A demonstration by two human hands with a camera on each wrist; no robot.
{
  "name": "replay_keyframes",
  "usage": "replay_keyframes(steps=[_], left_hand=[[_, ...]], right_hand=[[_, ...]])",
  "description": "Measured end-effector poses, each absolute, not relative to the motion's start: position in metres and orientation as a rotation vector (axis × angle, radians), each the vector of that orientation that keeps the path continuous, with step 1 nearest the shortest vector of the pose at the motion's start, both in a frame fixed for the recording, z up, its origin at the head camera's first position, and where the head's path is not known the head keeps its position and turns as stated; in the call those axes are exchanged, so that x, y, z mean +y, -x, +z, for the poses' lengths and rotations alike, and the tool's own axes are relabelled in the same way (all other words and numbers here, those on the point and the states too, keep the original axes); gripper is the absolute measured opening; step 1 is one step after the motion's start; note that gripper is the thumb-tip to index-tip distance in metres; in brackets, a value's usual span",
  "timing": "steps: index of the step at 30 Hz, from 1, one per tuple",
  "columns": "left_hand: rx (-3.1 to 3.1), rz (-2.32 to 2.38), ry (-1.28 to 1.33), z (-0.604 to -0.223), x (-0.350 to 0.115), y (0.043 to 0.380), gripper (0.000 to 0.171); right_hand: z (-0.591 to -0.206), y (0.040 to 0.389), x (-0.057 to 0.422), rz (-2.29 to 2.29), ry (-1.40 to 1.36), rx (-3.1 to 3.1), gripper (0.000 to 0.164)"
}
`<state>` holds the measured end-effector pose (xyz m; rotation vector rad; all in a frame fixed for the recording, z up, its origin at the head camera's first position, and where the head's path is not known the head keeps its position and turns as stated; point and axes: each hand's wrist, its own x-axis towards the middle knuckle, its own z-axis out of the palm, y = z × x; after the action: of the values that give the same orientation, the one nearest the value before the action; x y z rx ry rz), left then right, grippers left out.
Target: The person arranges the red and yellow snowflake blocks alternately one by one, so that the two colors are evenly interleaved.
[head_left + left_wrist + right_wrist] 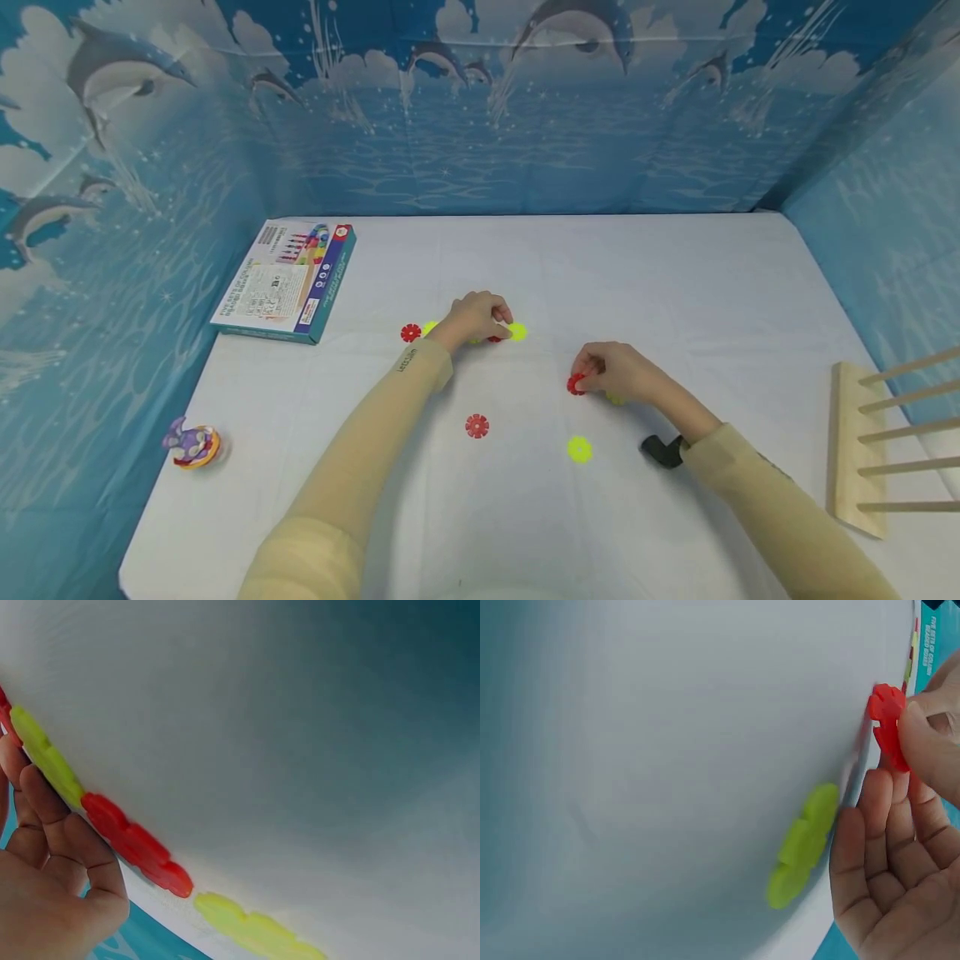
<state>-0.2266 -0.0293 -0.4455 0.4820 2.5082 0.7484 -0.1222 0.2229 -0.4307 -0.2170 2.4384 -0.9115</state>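
Note:
On the white table, a row of flower-shaped plastic discs alternates red and yellow, starting with a red disc (410, 332) at its left end. My left hand (474, 318) reaches over the row, covering part of it. Its thumb and forefinger are at the edge of the yellow disc (517, 332) at the right end. In the left wrist view, its other fingers lie alongside a yellow disc (46, 759) and a red disc (136, 844). My right hand (618, 371) pinches another red disc (887, 726) between thumb and fingers. A yellow disc (804, 844) lies beneath that hand.
Nearer me lie a loose red disc (477, 426) and a yellow disc (580, 449). A flat box (285, 279) is at the back left, a purple toy figure (193, 443) at the left edge. A wooden stand with pegs (858, 450) stands at the right.

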Motion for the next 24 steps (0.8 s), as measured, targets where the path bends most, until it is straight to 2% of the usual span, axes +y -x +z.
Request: replay_keyframes(steps=[4, 17, 24], left_hand=[[2.512, 0.74, -0.486, -0.445, -0.029, 0.227, 0.019], [2.515, 0.73, -0.467, -0.447, -0.028, 0.229, 0.018], [2.513, 0.737, -0.479, -0.446, -0.028, 0.228, 0.018]], right_hand=[[-0.426, 0.132, 0.222, -0.935, 0.212, 2.422, 0.01], [-0.425, 0.183, 0.199, -0.957, 0.055, 2.509, 0.024], [-0.427, 0.197, 0.187, -0.922, -0.037, 2.495, 0.026]])
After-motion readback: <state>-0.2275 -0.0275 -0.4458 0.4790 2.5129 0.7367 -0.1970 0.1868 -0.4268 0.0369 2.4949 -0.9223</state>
